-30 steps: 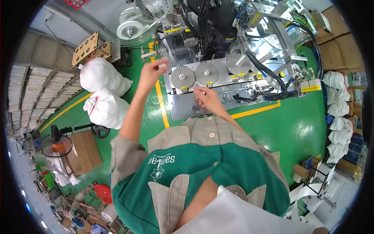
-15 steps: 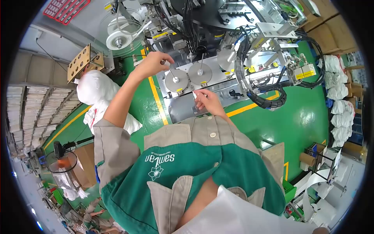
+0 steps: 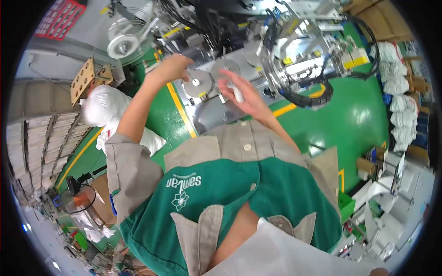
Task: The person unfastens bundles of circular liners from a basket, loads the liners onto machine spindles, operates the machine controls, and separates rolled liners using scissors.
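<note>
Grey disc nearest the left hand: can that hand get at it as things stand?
Probably yes: the left hand is right by the edge of the grey disc, and nothing visible blocks the way. Whether its fingers already touch it, I can't tell.

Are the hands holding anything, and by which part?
A small white piece sits in the right hand; which part is gripped is unclear. I cannot tell for the left hand.

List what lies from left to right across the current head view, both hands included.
Wooden board with holes → white reel → left hand → gray disc between the hands → right hand → yellow-labelled box → stacked white sacks.
</note>
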`<state>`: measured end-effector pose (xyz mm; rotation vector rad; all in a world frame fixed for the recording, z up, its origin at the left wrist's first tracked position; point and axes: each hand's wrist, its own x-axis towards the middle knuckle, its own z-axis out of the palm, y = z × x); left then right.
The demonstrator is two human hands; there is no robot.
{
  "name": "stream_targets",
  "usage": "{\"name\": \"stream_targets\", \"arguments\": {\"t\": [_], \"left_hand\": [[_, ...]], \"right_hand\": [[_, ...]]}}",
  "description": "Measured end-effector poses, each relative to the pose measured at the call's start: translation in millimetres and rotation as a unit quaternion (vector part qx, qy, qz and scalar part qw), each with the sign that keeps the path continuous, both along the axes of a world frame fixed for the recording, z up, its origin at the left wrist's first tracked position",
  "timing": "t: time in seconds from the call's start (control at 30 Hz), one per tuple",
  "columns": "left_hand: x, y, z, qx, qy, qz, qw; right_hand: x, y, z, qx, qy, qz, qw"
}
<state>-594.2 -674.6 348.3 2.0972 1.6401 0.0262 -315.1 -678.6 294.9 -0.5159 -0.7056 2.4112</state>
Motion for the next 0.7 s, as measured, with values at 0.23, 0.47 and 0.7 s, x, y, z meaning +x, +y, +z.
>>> {"name": "stream_targets", "arguments": {"t": [0.23,0.47,0.7], "left_hand": [[92.0,-37.1,33.5,0.074,-0.303,0.044,0.949],[102.0,-47.5,-6.5,0.001,-0.368,0.073,0.927],[120.0,-60.1,-17.1,-0.029,-0.350,0.109,0.930]], "right_hand": [[3.6,5.6,-1.6,0.034,0.034,0.086,0.995],[1.3,-10.0,-10.3,0.030,-0.013,0.103,0.994],[10.0,-9.8,-43.8,-0.004,0.041,0.122,0.992]]}}
